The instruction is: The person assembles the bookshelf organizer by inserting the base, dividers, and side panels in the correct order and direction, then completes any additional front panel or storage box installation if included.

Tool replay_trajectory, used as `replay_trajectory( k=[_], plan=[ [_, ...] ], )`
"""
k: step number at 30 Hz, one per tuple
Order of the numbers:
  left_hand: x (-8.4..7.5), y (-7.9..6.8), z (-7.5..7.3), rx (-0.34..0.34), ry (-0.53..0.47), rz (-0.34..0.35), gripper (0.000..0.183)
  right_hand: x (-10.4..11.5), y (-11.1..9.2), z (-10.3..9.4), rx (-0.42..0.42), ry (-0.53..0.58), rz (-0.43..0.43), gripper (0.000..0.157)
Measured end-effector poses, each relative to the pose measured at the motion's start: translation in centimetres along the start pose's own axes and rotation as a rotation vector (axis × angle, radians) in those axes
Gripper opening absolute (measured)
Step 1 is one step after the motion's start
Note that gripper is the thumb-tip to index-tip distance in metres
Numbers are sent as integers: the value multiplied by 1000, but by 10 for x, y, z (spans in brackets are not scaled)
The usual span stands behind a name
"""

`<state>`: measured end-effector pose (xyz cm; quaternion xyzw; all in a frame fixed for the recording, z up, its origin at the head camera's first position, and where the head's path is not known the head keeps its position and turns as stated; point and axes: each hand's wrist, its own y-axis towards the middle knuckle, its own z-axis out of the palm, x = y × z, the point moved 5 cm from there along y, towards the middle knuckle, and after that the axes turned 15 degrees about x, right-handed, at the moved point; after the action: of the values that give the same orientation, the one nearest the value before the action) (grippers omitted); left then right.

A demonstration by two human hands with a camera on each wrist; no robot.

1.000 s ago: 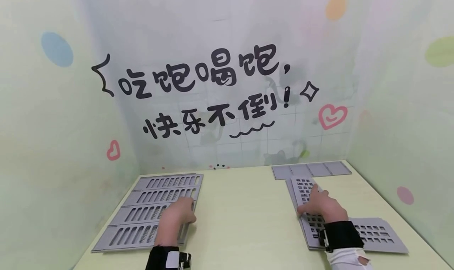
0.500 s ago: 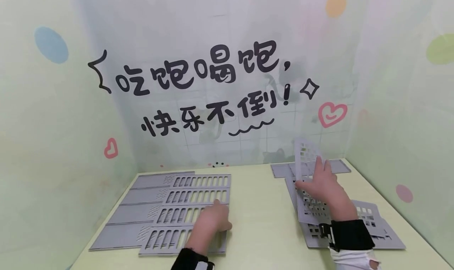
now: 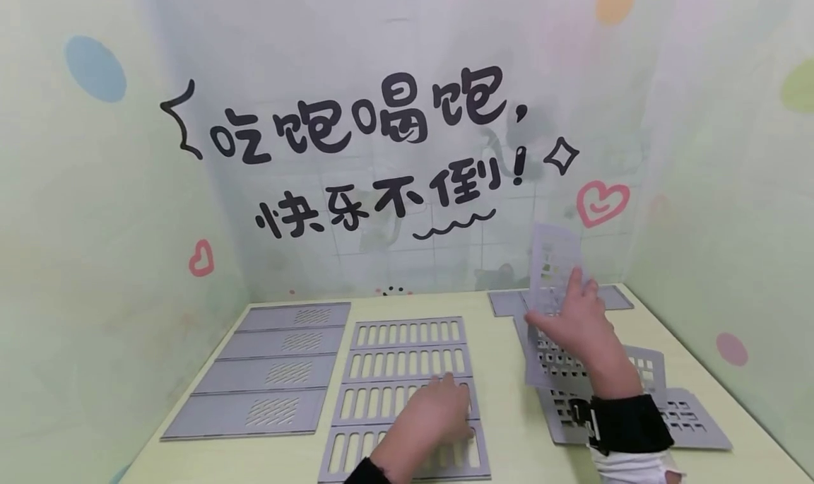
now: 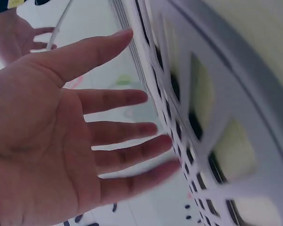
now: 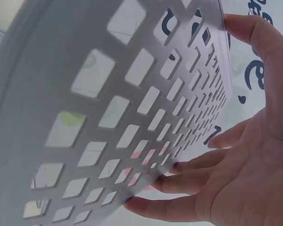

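Observation:
My right hand (image 3: 581, 321) pinches a thin grey panel with rows of small square holes (image 3: 555, 237), thumb on one long edge and fingers on the other. In the head view this panel is tilted up above similar panels. Seen from the right wrist, the perforated panel (image 5: 47, 61) fills the left side. My left hand (image 3: 429, 413) is over the right part of a grey slotted panel (image 3: 381, 382) lying at the middle of the table. In the left wrist view, the straight fingers of the left hand (image 4: 47, 122) point at the slotted panel (image 4: 269, 193), fingertips right at its surface.
Left on the table (image 3: 496, 399) lies a grey panel with small slanted slits (image 3: 216, 406). More square-holed panels (image 3: 706, 434) overlap under the right hand and wrist. A plain grey strip panel (image 3: 506, 304) lies at the back right, near the printed backdrop (image 3: 331, 272).
The slotted panel has moved right off the left pile with my left hand, uncovering the slitted panel. My right hand has raised one square-holed panel and tilted it up.

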<state>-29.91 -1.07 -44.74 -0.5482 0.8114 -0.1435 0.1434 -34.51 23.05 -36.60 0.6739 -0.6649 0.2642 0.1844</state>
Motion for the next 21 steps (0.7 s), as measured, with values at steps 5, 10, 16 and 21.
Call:
replay_trajectory(
  k=[5, 10, 16, 21],
  plan=[
    [30, 6, 5, 41, -109, -96, 108, 2, -3, -5, -86, 39, -3, 139],
    [47, 5, 10, 81, -201, -106, 114, 7, 0, -3, -168, 109, 12, 144],
    [51, -1, 6, 84, -210, -130, 112, 18, 12, -5, -262, 99, -33, 147],
    [39, -5, 4, 99, -198, -99, 106, 33, 43, -17, -305, 37, -46, 150]
  ],
)
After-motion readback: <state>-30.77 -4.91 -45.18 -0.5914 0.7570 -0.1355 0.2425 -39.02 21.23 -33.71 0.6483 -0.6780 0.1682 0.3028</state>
